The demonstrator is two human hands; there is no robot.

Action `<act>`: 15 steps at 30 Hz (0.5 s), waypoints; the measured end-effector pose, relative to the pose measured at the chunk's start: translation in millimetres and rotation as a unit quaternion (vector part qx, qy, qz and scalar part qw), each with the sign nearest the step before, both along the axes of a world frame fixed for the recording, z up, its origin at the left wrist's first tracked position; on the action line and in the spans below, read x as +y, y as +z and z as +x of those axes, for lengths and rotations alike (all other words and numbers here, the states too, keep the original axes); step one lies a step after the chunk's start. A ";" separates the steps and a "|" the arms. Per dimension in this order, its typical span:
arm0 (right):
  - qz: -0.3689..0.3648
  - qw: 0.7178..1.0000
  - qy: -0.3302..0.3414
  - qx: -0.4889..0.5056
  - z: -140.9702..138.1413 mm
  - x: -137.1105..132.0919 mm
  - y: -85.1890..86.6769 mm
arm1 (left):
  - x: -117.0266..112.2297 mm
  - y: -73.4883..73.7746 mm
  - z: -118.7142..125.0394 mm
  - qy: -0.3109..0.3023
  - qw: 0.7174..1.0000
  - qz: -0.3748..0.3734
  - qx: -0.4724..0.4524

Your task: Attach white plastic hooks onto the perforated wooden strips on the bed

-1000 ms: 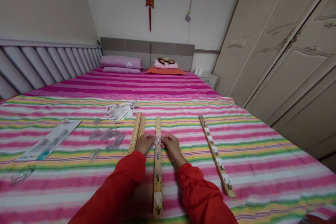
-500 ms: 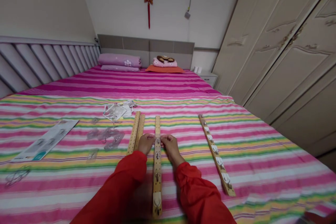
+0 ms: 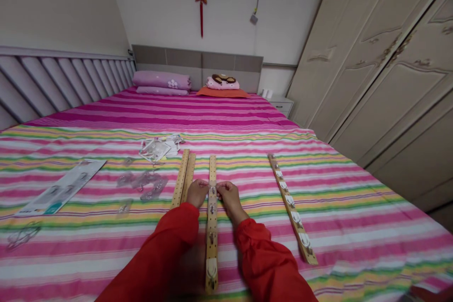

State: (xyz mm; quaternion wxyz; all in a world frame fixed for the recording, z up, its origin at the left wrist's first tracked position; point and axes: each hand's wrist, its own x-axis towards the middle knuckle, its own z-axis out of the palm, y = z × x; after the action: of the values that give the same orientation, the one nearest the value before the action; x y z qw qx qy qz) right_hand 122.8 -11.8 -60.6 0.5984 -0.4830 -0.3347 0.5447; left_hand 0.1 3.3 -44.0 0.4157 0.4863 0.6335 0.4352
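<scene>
A narrow wooden strip with holes (image 3: pixel 211 224) lies lengthwise in front of me on the bed, with several hooks spaced along it. My left hand (image 3: pixel 197 193) is on its left side and my right hand (image 3: pixel 229 198) on its right, fingertips pinched. Between them, they grip the edges of a clear adhesive hook (image 3: pixel 213 189) lying against the strip. Nearer to me, another clear-backed metal hook (image 3: pixel 212 208) sits on the wood. At the near end is a hook on a pale backing (image 3: pixel 211 271).
Two more perforated strips (image 3: pixel 181 177) lie left of my left hand. Further left are loose clear hooks (image 3: pixel 154 188), a packaging card (image 3: pixel 63 188) and crumpled wrappers (image 3: pixel 155 149). A strip bearing white hooks (image 3: pixel 290 205) lies at right, near a wardrobe (image 3: pixel 382 71).
Both hands stay at the same spot on the strip, fingertips still pinched on the clear hook. The view has shifted very slightly.
</scene>
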 end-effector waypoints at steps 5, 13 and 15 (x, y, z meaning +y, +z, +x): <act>-0.006 1.000 -0.001 -0.008 0.1 -0.2 -0.4 | 0.7 -4.0 1.5 0.008 1.000 -0.011 -0.006; -0.031 0.999 0.007 0.000 -0.6 4.0 -0.2 | 2.3 -9.6 5.5 0.015 0.999 -0.047 -0.020; -0.030 0.999 0.016 0.003 -0.7 3.9 1.1 | 2.6 -10.6 5.9 0.013 0.999 -0.049 -0.014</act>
State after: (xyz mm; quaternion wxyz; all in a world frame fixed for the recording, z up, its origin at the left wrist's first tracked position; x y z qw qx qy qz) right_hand 122.1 -7.9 -59.4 0.5758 -0.4942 -0.3241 0.5649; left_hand 6.0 5.9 -54.6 0.4423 0.4504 0.6546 0.4159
